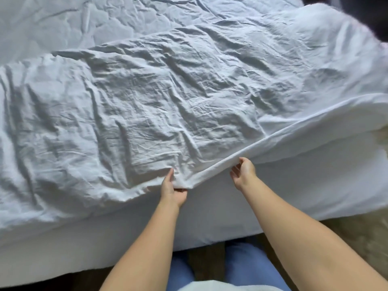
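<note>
A: Fingers visible?
B: The left hand [173, 189] has its fingers mostly under the duvet [147, 106] edge.
A: The duvet?
B: Cut off on 2 sides; the legs [243, 263] too, by the bottom edge.

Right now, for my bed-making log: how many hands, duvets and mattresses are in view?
white duvet: 1
mattress: 1
hands: 2, the left hand and the right hand, each with a grip on the white duvet's near edge
total: 4
</note>
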The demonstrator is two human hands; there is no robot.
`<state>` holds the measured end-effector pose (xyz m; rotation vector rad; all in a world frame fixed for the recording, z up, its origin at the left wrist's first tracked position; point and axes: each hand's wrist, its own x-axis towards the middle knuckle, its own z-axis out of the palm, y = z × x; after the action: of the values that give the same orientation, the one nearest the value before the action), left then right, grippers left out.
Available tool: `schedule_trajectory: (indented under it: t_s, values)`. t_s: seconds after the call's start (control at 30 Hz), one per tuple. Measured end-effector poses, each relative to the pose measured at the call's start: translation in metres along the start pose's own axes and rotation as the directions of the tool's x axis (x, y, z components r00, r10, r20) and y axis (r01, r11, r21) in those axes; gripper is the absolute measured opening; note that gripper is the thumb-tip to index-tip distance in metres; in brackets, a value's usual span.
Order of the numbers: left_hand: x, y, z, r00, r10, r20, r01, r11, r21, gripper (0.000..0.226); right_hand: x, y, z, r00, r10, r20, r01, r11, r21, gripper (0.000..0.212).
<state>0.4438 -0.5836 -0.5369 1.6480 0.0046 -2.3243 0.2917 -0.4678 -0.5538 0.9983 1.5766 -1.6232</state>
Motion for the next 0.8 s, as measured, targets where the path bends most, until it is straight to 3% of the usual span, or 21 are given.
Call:
schedule_trajectory:
  t_s: [0.07,0.17,0.3,0.37,0.5,0.6,0.73,0.8]
  values:
    - [0.003,-0.021,0.017,0.999,0.018,0.044,-0.017,1.000,-0.014,0.015,0.018,-0.017,-0.011,0.995,-0.045,-0.085,0.046,0.999,0.005,0.028]
    - [0.010,-0.054,0.040,0.999,0.047,-0.018,-0.047,0.999,-0.026,0.017,0.046,-0.052,-0.027,0.984,-0.089,-0.156,0.099,0.994,0.053,0.037]
    - [0.024,-0.092,0.067,0.966,0.116,-0.231,-0.127,0.991,-0.032,0.012,0.070,-0.096,-0.046,0.999,0.032,-0.033,-0.029,0.995,0.090,0.032]
    - [0.029,-0.108,0.081,0.957,0.114,-0.268,-0.133,0.990,-0.053,0.013,0.079,-0.108,-0.051,0.999,0.031,-0.013,-0.030,0.999,0.039,0.030]
    - [0.030,-0.140,0.114,0.979,0.084,-0.187,-0.082,0.996,0.020,0.017,0.098,-0.111,-0.063,0.989,-0.105,-0.101,0.073,0.956,-0.284,0.045]
    - [0.028,-0.161,0.125,0.978,0.067,-0.196,-0.048,0.994,0.101,0.025,0.090,-0.109,-0.078,0.990,-0.114,-0.087,0.076,0.933,-0.353,0.041]
    - [0.020,-0.167,0.127,0.982,0.078,-0.174,-0.056,0.990,0.128,0.028,0.085,-0.133,-0.089,0.982,-0.169,-0.086,0.156,0.977,-0.145,0.046]
    - [0.011,-0.167,0.125,0.983,0.087,-0.164,-0.052,0.977,0.207,0.028,0.079,-0.151,-0.090,0.987,-0.162,0.006,0.162,0.987,-0.018,0.048]
